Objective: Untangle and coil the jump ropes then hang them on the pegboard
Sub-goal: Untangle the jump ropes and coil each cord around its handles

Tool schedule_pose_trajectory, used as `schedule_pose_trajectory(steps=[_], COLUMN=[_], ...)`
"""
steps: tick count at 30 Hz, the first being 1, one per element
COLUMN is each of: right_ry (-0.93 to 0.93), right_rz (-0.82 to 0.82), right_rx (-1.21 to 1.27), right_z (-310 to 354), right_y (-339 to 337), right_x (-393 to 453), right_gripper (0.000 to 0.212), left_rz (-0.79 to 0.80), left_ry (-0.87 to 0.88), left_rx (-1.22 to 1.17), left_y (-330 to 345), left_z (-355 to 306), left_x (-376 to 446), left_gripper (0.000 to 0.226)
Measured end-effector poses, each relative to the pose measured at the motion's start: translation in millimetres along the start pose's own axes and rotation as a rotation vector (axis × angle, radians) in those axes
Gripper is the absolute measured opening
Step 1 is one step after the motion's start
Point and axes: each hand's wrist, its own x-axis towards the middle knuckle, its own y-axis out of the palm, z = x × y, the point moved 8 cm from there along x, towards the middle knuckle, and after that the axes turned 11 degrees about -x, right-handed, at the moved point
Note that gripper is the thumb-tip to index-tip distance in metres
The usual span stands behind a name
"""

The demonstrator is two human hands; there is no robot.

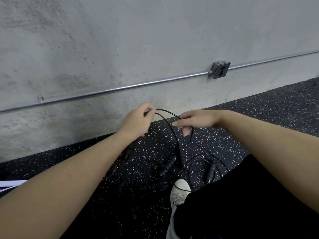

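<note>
Speckled rubber floor [259, 107], concrete wall. Left hand [138, 121] pinches black jump rope cord [165, 112]; right hand [195, 120] curls round it. Tangled handles [168, 165] hang below fingers. Advice: feed slack gently, tracing one strand free.

Head camera looks forward and down, near the hands [165, 120].

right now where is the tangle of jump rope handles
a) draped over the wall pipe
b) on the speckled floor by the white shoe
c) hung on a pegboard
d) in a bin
b: the black handles lie in a heap on the speckled floor just beyond the white shoe, while both hands hold a strand of cord above them.
</note>
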Motion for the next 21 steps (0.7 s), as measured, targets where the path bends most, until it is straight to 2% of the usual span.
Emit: schedule_pose_trajectory(steps=[6,10,13,17,19,21], right_ry=[0.109,0.043,-0.024,-0.09,-0.096,-0.087], right_rz=[0.056,-0.054,-0.16,-0.208,-0.217,-0.218], right_rx=[0.045,0.18,0.105,0.032,0.011,0.029], right_z=[-23.5,-18.2,-2.7,19.6,24.2,23.0], right_y=[5.5,-5.2,-16.9,-21.2,-19.9,-17.8], right_x=[8.3,6.9,4.7,2.1,2.8,3.5], right_gripper=[0.027,0.028,0.027,0.025,0.022,0.021], left_rz=[-0.23,-0.206,-0.054,0.144,0.125,0.1], left_ry=[-0.277,-0.399,-0.284,0.061,0.191,0.217], left_rx=[-0.187,-0.194,-0.107,0.052,0.171,0.218], left_y=[-39.7,-39.4,-19.6,19.1,26.4,24.6], left_z=[49.3,78.2,57.3,-2.9,-20.0,-23.2], left_x=[7.7,2.2,1.8,-7.3,-9.2,-8.0], left_gripper=[0.016,0.023,0.036,0.035,0.025,0.022])
